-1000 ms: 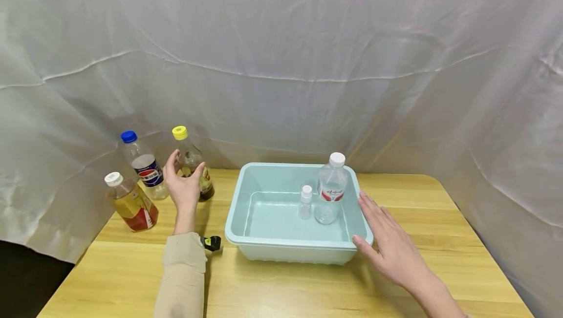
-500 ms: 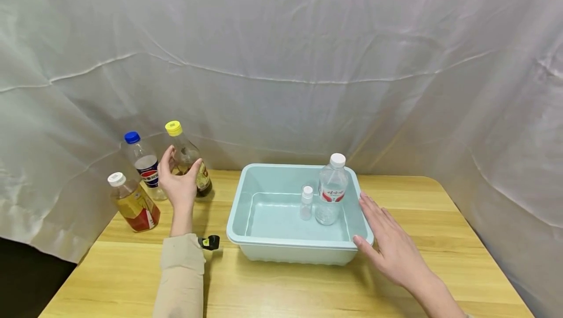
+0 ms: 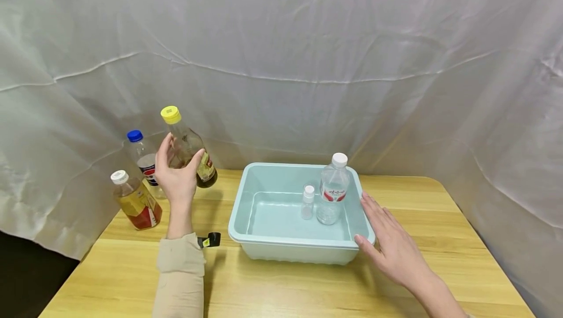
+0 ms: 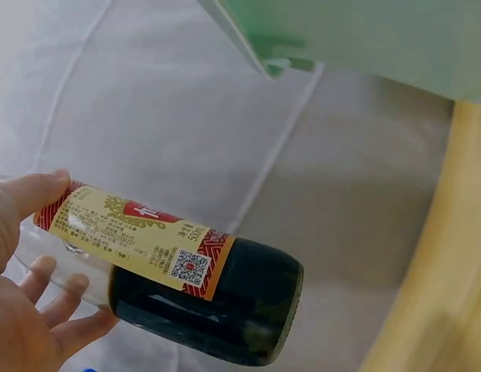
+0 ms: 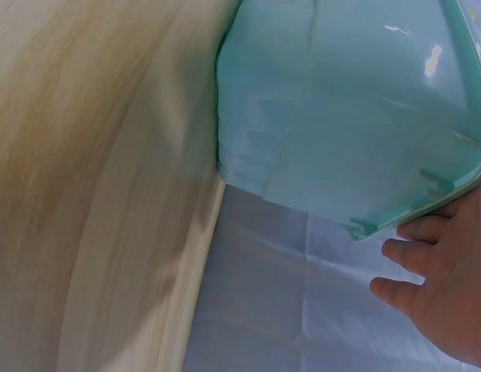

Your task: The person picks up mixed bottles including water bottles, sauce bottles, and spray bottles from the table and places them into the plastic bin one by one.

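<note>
My left hand (image 3: pixel 178 176) grips a glass sauce bottle (image 3: pixel 190 143) with a yellow cap, thumb on one side and fingers round the other. Tilted, with its base toward the right, the bottle hangs above the table. Dark liquid fills its lower end, and the left wrist view shows its yellow and red label (image 4: pixel 136 236). On the right, my right hand (image 3: pixel 391 240) rests with extended fingers against the rim of a light blue plastic tub (image 3: pixel 299 243). Inside the tub stand a clear bottle (image 3: pixel 333 196) with a white cap and a small white-capped bottle (image 3: pixel 307 203).
Left of my left hand stand a blue-capped cola bottle (image 3: pixel 145 161) and a white-capped bottle (image 3: pixel 137 203) with a yellow and red label. A grey curtain (image 3: pixel 281 64) hangs behind the wooden table (image 3: pixel 281 288).
My left hand has closed round the sauce bottle and raised it off the table, its capped end leaning left. My right hand stays at the tub's rim.
</note>
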Action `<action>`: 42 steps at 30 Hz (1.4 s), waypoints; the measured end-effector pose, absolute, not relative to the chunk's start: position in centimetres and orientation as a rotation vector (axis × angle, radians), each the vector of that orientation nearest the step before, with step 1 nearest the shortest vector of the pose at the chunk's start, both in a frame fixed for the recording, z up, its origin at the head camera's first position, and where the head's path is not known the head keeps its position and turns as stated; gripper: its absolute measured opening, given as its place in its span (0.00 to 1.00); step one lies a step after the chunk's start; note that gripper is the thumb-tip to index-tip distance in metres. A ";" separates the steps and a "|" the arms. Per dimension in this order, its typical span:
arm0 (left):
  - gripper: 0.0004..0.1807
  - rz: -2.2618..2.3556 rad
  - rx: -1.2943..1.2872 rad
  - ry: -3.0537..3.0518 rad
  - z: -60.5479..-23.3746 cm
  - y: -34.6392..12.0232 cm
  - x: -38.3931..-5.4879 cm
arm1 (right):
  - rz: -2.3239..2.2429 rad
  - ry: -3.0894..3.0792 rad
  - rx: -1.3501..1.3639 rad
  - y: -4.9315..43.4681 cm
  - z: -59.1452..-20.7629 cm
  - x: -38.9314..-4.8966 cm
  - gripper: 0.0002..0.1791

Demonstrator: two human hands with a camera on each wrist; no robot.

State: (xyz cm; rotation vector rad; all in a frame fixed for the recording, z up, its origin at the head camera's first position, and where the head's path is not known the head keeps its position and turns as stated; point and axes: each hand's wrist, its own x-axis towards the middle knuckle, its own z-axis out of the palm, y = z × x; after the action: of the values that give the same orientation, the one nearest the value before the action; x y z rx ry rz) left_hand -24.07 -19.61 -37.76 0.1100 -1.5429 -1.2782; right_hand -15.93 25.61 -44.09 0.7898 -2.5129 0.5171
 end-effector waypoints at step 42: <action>0.41 -1.636 -0.419 -1.394 -34.1 -15.1 -20.6 | 0.528 -2.541 0.779 25.7 -44.0 -15.9 0.44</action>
State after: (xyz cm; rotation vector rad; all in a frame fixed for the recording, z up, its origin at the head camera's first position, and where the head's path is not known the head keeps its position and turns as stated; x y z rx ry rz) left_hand -20.62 -15.10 -34.12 -0.4193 -1.3940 -1.6362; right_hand -15.93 25.66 -44.03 0.7788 -2.5411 0.5279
